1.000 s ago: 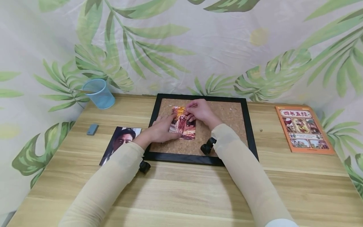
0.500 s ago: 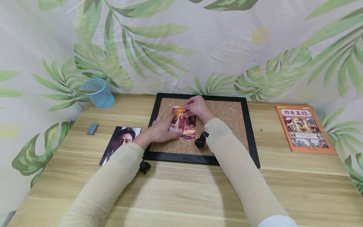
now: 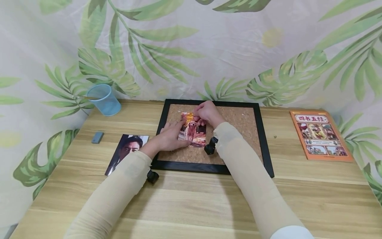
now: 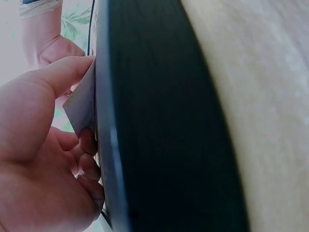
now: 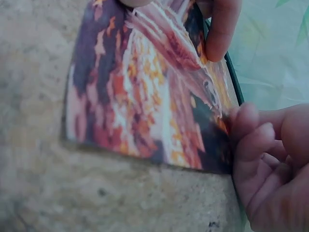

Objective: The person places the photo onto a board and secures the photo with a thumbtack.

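Observation:
A photo of a golden dog (image 3: 190, 131) lies on a black-framed corkboard (image 3: 235, 136) in the head view. My left hand (image 3: 171, 136) spans its left side, thumb at the lower edge and fingers spread higher up. The photo (image 4: 84, 104) bows up between thumb and fingers in the left wrist view. At the upper right edge of the photo, my right hand (image 3: 208, 113) pinches with curled fingers. In the right wrist view, the right fingertips (image 5: 246, 118) meet the edge of the photo (image 5: 145, 96); anything small between them is hidden.
A portrait photo (image 3: 126, 149) lies left of the board, partly under the left sleeve. Farther left are a grey-blue eraser (image 3: 97, 137) and a blue mesh cup (image 3: 107, 103) holding a thin stick. An orange book (image 3: 320, 136) lies on the right.
My right hand has shifted slightly left and up along the photo's top right part, its forearm swinging left too. The left hand stays in place.

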Demonstrator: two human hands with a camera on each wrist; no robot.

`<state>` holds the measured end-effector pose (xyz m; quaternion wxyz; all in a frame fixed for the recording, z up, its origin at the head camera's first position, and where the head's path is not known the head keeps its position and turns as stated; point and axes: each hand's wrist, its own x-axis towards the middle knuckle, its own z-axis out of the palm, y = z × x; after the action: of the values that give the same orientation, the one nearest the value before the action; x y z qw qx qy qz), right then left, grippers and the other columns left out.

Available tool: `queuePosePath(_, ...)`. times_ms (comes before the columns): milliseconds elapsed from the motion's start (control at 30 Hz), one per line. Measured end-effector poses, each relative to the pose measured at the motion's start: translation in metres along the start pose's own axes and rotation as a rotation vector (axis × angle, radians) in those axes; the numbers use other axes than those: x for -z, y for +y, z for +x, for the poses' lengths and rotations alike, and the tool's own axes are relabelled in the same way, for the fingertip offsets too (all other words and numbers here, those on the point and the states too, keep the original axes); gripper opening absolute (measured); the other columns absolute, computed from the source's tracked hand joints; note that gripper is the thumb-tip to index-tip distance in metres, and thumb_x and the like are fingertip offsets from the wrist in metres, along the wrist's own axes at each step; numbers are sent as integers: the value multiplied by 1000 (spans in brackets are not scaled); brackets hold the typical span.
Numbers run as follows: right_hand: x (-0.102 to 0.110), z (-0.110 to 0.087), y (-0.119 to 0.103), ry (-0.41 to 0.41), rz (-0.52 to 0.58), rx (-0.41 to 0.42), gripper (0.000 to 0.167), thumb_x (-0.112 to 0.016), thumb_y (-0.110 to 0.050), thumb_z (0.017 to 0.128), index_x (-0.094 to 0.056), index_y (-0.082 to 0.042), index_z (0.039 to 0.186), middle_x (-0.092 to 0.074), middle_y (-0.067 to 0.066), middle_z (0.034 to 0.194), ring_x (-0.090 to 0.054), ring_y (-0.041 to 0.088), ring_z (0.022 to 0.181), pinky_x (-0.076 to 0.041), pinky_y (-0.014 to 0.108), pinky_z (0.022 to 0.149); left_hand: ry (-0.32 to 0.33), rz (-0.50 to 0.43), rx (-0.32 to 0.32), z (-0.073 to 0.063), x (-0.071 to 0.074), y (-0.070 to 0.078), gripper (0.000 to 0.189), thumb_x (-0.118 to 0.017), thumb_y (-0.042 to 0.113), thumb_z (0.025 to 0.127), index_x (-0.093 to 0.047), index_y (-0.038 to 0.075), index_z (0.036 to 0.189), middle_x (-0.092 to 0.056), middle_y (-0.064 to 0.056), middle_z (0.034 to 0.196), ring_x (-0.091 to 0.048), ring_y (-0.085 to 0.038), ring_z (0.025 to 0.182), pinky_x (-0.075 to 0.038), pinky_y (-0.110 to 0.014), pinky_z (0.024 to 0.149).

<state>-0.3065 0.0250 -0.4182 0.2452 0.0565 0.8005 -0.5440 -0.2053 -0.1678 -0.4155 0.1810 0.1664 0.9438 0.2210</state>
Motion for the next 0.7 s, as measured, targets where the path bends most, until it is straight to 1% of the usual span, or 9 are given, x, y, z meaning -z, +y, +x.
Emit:
queuePosePath(133, 1, 0, 2, 23, -32, -12, 15, -67, -8, 106, -71, 2, 116, -66, 4, 60, -59, 11, 44, -47, 23, 43, -1, 6, 4, -1, 0, 1, 97, -71, 47, 99, -22, 7, 173, -31, -23, 174, -32, -43, 151, -31, -62, 125)
queuePosePath(333, 0, 2, 4, 75, -86, -27, 11, -69, -10, 105, -68, -1, 110, -63, 2, 56, -56, 10, 41, -47, 24, 41, 5, 11, 4, 0, -1, 2, 97, -71, 47, 99, -23, 8, 173, -31, -23, 174, -33, -43, 150, -31, -61, 125)
queuePosePath(500, 1, 5, 7, 72, -100, -32, 14, -71, -13, 105, -65, -2, 112, -63, 2, 57, -57, 12, 42, -48, 25, 42, 2, 0, 10, 2, -2, 1, 96, -71, 48, 98, -23, 9, 173, -30, -23, 175, -29, -44, 154, -30, -63, 126)
queuePosePath(600, 2, 5, 8, 64, -88, -33, 15, -71, -13, 104, -63, -2, 112, -63, 2, 57, -57, 12, 41, -48, 25, 41, 18, 5, -2, 10, -9, -10, 98, -71, 55, 97, -26, 9, 172, -31, -26, 174, -26, -48, 157, -29, -66, 126)
queuePosePath(700, 1, 4, 8, 55, -86, -21, 15, -71, -13, 104, -64, -2, 112, -63, 2, 56, -57, 11, 41, -48, 24, 41, 35, 30, 0, 10, -10, -11, 99, -71, 58, 97, -29, 9, 171, -31, -27, 173, -25, -51, 160, -29, -67, 127)
